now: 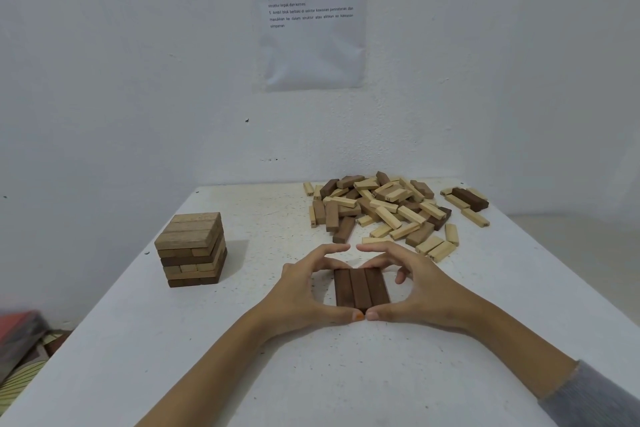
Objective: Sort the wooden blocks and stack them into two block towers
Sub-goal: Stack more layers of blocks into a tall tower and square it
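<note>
Three dark brown blocks (pixel 361 289) lie side by side on the white table (pixel 242 374), forming a flat square layer in the middle. My left hand (pixel 304 291) and my right hand (pixel 415 288) curl round this layer from either side; both thumbs press its near end and the fingers touch its far end. A short tower of mixed brown blocks (pixel 192 250) stands to the left, several layers high. A loose pile of light and dark blocks (pixel 391 211) lies at the back right.
The table stands against a white wall, where a printed instruction sheet (pixel 311 14) hangs. Its left edge drops to the floor, where a red and grey object (pixel 17 336) lies. A few stray blocks (pixel 467 201) sit at the far right.
</note>
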`<state>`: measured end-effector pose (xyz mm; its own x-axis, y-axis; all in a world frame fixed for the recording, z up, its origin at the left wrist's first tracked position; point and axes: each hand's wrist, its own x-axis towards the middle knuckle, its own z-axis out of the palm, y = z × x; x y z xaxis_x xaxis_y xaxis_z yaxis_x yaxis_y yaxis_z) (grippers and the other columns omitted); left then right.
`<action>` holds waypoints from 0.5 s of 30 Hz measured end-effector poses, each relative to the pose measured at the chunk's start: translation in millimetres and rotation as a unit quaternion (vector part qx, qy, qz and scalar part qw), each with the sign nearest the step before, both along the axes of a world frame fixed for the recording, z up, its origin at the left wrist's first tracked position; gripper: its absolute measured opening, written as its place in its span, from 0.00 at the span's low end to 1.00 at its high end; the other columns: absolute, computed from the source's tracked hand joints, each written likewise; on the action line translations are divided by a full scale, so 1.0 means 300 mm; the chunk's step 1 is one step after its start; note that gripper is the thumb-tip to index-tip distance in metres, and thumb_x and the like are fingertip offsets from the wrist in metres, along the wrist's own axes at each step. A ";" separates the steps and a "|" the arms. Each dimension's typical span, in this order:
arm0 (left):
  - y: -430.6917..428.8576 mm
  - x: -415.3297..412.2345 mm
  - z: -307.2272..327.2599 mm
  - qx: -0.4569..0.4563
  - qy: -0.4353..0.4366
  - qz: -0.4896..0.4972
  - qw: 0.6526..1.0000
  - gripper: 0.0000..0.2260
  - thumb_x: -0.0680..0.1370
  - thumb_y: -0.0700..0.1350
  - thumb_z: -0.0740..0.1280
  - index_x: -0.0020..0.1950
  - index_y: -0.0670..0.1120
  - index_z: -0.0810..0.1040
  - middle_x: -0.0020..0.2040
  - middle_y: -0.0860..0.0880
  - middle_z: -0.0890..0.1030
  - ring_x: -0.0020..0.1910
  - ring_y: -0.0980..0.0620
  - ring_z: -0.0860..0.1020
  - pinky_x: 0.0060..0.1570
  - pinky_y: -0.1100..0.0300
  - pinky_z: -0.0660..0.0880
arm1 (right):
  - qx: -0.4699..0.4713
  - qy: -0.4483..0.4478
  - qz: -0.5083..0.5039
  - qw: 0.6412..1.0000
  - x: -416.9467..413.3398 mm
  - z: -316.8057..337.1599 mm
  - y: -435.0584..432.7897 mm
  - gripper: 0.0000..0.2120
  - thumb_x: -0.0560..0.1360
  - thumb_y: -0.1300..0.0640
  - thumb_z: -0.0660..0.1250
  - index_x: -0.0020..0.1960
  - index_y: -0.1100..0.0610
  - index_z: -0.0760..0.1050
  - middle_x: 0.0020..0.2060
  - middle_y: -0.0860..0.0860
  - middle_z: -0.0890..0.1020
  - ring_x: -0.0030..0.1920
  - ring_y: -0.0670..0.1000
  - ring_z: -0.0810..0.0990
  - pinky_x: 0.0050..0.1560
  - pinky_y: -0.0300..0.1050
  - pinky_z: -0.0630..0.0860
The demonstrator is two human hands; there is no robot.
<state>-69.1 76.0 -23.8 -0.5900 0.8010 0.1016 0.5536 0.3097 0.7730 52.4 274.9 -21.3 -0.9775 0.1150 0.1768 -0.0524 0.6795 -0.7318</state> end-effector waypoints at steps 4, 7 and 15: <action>0.000 0.000 0.002 -0.001 -0.002 -0.002 1.000 0.38 0.61 0.59 0.79 0.66 0.68 0.64 0.57 0.67 0.78 0.67 0.59 0.69 0.70 0.46 0.60 | 0.000 0.001 0.001 1.000 -0.005 -0.003 0.001 0.39 0.61 0.44 0.81 0.67 0.34 0.67 0.57 0.36 0.79 0.63 0.37 0.72 0.52 0.36 0.69; -0.001 0.000 0.005 -0.002 -0.007 -0.003 1.000 0.39 0.61 0.59 0.80 0.67 0.69 0.63 0.58 0.67 0.78 0.68 0.59 0.68 0.70 0.48 0.60 | -0.003 -0.001 0.001 1.000 -0.007 -0.005 0.002 0.41 0.60 0.42 0.81 0.68 0.33 0.65 0.57 0.35 0.79 0.63 0.37 0.72 0.52 0.36 0.69; -0.001 0.011 0.015 0.033 -0.023 -0.006 0.999 0.39 0.63 0.50 0.82 0.67 0.64 0.65 0.56 0.62 0.80 0.62 0.67 0.72 0.62 0.63 0.64 | -0.006 0.000 0.003 1.000 -0.009 -0.007 0.001 0.43 0.59 0.41 0.81 0.69 0.34 0.65 0.58 0.36 0.79 0.64 0.39 0.72 0.53 0.39 0.69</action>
